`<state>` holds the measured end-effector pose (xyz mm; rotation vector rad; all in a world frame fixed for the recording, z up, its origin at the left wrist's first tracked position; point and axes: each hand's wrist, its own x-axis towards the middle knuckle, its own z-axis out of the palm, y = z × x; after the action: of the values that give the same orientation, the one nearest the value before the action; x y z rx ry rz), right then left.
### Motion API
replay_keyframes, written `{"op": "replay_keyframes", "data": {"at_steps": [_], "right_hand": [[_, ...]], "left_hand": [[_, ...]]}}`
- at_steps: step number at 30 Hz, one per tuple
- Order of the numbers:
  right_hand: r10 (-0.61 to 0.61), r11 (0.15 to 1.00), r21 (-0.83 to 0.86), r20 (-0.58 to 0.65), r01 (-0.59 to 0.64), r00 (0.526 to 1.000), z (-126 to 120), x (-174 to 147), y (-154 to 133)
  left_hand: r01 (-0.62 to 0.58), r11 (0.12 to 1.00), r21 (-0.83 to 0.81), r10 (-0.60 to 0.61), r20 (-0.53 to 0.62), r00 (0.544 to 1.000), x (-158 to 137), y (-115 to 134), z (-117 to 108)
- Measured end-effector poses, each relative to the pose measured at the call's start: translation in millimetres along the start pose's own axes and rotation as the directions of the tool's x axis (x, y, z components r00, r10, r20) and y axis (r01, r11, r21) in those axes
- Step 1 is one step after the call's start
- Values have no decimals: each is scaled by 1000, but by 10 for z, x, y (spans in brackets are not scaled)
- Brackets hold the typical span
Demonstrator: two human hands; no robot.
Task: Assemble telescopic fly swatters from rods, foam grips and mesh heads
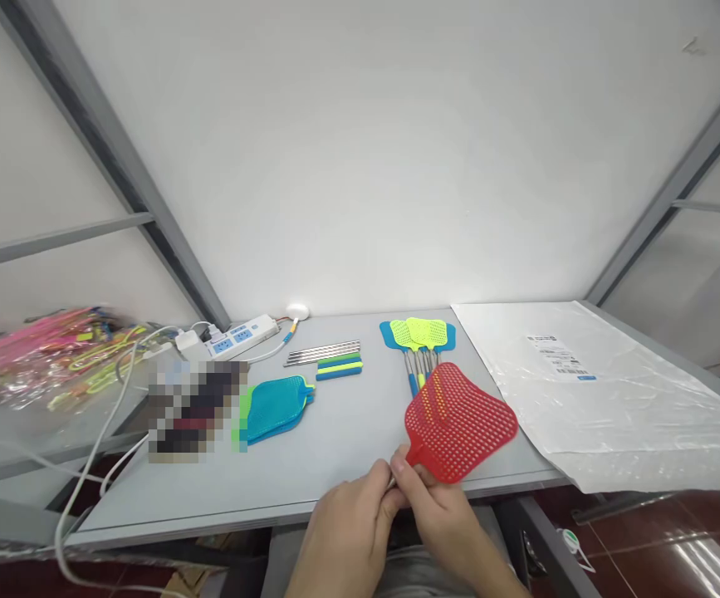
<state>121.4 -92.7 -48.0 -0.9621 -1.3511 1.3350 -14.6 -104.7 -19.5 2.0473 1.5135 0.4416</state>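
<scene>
A red fly swatter head (459, 423) tilts up over the table's front edge. My right hand (438, 511) pinches it at its narrow neck. Just left of that, my left hand (347, 519) is closed around the thin metal rod, of which only a short piece shows between the hands. The two hands touch or nearly touch, and the join between rod and neck is hidden by fingers. Behind the red head lie several fly swatters (418, 334) with yellow and blue heads, metal rods and coloured grips.
Blue and green swatter heads (278, 407) are stacked at left. Metal rods (323, 353) and coloured handle grips (340, 366) lie mid-table. A power strip (244, 336) with white cables stands behind. At right spreads a white plastic mailer (559, 390); bagged colourful items (54, 357) sit far left.
</scene>
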Motion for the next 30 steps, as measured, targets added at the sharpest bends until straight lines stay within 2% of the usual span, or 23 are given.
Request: {"op": "replay_keyframes", "data": {"at_steps": [3, 4, 6, 7, 10, 12, 14, 16, 18, 19, 21, 22, 24, 26, 27, 28, 30], "right_hand": [[15, 1000, -9, -151, -16, 988, -92, 33, 49], [34, 999, -22, -237, -41, 971, -181, 61, 49], [66, 996, -29, -429, -87, 901, -432, 127, 14], [54, 998, -3, -501, -65, 864, -579, 159, -21], [-56, 979, 112, -654, 170, 754, -979, 215, -186], [-85, 956, 152, -675, 251, 733, -1124, 214, -311], [-86, 936, 201, -663, 288, 743, -1143, 194, -398], [-76, 912, 259, -654, 317, 753, -1044, 165, -397], [-56, 920, 272, -623, 284, 780, -848, 124, -289], [-44, 935, 256, -597, 243, 801, -724, 99, -202], [19, 978, 196, -419, 70, 908, -466, 43, -5], [27, 973, 226, -343, 55, 939, -352, 17, 84], [51, 954, 298, -266, 32, 963, -200, -16, 195], [43, 957, 288, -267, 37, 963, -168, -17, 203], [43, 956, 289, -293, 45, 955, -188, -9, 175], [49, 952, 302, -329, 56, 943, -220, 3, 135], [72, 930, 358, -404, 85, 912, -282, 22, 51]], "left_hand": [[51, 977, 206, -53, 5, 999, -45, -45, -93], [63, 970, 236, -65, -2, 998, -72, -89, -142], [83, 963, 258, -78, -30, 997, -138, -224, -258], [88, 962, 257, -80, -42, 996, -171, -311, -321], [64, 954, 291, -35, -103, 994, -245, -577, -503], [-12, 942, 336, 74, -172, 982, -265, -701, -597], [-91, 908, 409, 219, -278, 935, -265, -751, -643], [-104, 868, 485, 328, -404, 854, -252, -731, -622], [-54, 856, 514, 353, -505, 787, -228, -653, -538], [-26, 860, 510, 343, -540, 769, -214, -600, -483], [-8, 871, 491, 330, -572, 751, -186, -478, -377], [-14, 875, 484, 337, -588, 735, -174, -413, -334], [-19, 884, 468, 358, -649, 671, -162, -287, -278], [-36, 913, 407, 352, -738, 575, -163, -170, -236], [-71, 937, 342, 330, -797, 506, -167, -116, -205], [-137, 957, 255, 289, -863, 413, -169, -68, -161], [-358, 933, 34, 122, -966, 227, -159, 4, -30]]}}
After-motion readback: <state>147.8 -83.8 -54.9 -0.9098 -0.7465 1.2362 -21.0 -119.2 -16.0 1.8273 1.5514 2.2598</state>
